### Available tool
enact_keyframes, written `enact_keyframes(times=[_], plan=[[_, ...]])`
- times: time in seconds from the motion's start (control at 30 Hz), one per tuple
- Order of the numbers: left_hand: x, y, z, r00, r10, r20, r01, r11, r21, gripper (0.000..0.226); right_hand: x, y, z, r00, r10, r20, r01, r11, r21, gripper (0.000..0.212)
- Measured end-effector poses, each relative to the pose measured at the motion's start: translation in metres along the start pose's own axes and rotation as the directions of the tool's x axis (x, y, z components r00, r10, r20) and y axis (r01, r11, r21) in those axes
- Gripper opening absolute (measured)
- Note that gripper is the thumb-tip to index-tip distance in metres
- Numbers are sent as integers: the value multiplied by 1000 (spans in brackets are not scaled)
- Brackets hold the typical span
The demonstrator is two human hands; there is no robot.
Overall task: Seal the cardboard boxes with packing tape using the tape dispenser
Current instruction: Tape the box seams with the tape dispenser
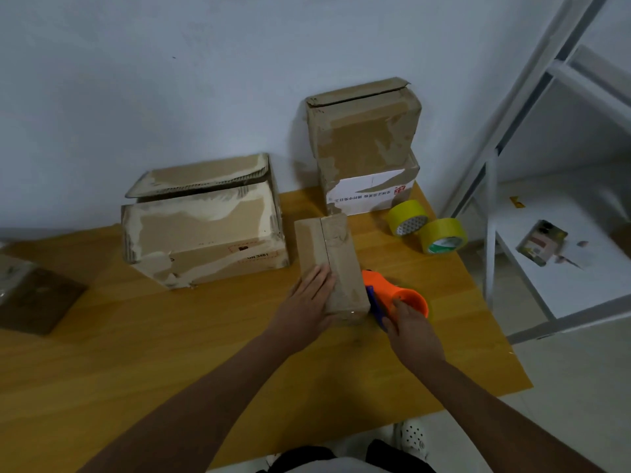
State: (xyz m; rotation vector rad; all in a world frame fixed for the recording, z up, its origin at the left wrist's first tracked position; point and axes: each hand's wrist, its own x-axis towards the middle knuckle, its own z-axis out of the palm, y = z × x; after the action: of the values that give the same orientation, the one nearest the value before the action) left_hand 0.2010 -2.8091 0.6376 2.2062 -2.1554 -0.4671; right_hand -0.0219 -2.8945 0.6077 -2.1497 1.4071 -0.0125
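Observation:
A small narrow cardboard box (336,254) lies on the wooden table (170,353), its top flaps meeting in a seam along its length. My left hand (307,298) rests flat on the near left part of its top. Just right of the box's near end sits the orange and blue tape dispenser (389,295), and my right hand (409,329) grips it from behind. A large worn box (205,230) with a loose lid stands to the left. Two stacked boxes (365,145) stand at the back against the wall.
Two yellow tape rolls (426,227) lie near the table's right edge. A dark flat package (30,295) sits at the far left. A white metal shelf (546,233) with small items stands to the right. My foot in a white shoe (413,438) shows below the table's near edge.

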Motion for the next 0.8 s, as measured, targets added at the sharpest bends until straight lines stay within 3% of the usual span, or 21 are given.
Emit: enact_keyframes(times=[0.17,0.33,0.47,0.53,0.6,0.63,0.7,0.73,0.8], plan=[[0,-2,3,999,26,-29,-26,1000,9,77,19,1,15,994,63,91,-36,963,-266,56],[-1,-4,10,998,41,-48,-40,999,25,76,24,12,17,994,-4,113,63,848,-526,56],[-2,-7,13,998,33,-45,-33,999,12,76,28,14,-6,989,-14,144,92,826,-555,46],[-3,-7,14,999,17,-50,-16,999,29,75,27,19,-27,995,-5,100,42,924,-379,37],[0,-9,11,998,8,-61,-3,997,77,75,22,23,-46,994,77,83,-74,996,-43,32],[2,-10,8,998,6,-65,0,996,91,75,19,23,-55,985,149,82,-161,973,163,30],[11,-11,3,998,-6,-68,13,995,104,77,11,19,-69,949,296,105,-305,783,542,26],[16,-11,-1,998,-17,-59,23,995,100,78,6,17,-75,937,331,113,-321,685,654,29],[25,-7,-8,999,-43,-31,44,998,52,79,-4,12,-83,952,301,63,-250,641,725,43]])
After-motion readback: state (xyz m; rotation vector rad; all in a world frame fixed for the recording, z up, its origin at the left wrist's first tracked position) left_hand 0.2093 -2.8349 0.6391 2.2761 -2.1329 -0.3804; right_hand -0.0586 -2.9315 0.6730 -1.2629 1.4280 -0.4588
